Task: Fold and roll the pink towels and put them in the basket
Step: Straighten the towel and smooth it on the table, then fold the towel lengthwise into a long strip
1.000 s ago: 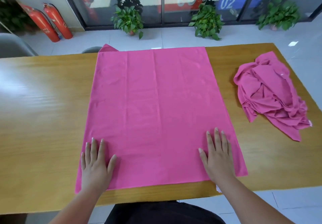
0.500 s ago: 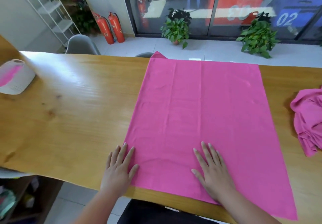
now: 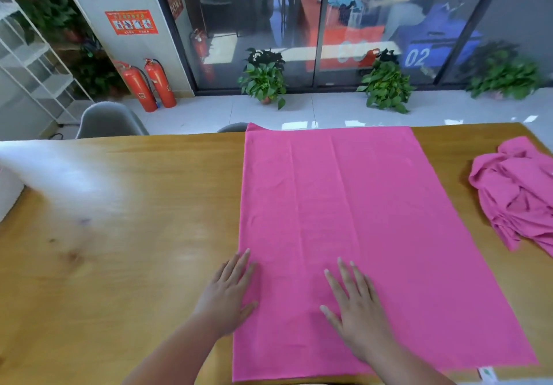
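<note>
- Pink towel [image 3: 359,220] is lying flat.
- Your left hand [image 3: 227,295] and right hand [image 3: 356,307] are pressing it, fingers straight.
- White container [image 3: 7,193] is showing one edge; contents hidden.

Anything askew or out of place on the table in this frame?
The spread towel lies flat, but its far left corner pokes past the far edge of the table. A second pink towel sits crumpled at the right, not yet folded.
</note>
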